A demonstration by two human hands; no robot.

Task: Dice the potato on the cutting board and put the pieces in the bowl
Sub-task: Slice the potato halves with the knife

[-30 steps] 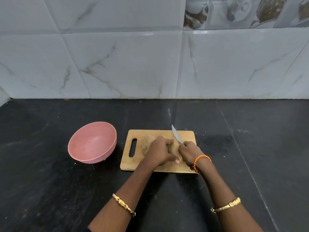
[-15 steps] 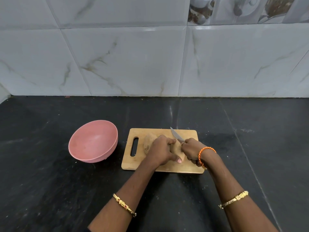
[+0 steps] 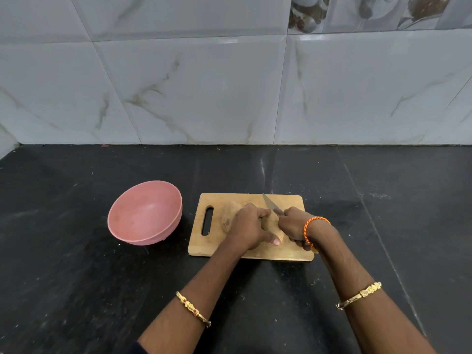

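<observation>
- Plainly, the potato (image 3: pixel 231 217) lay on the cutting board (image 3: pixel 293 204), apparently not yet diced, with the blade set across it.
- The left hand (image 3: pixel 251 227) curled over it, pressing it down; the right hand (image 3: pixel 293 226) gripped the knife (image 3: pixel 270 205) by its handle.
- The first cuts looked to be the step in hand.
- Next called for a firm downward press, with the left fingers kept off the edge.
- The pink bowl (image 3: pixel 145 215) sat empty on the counter (image 3: pixel 76 251), just left of the board.

No legible text, labels, brands or numbers anywhere — wall tiles (image 3: pixel 194 88) carry only veining, and the patterned tiles (image 3: pixel 357 11) show printed pictures — no lettering.
</observation>
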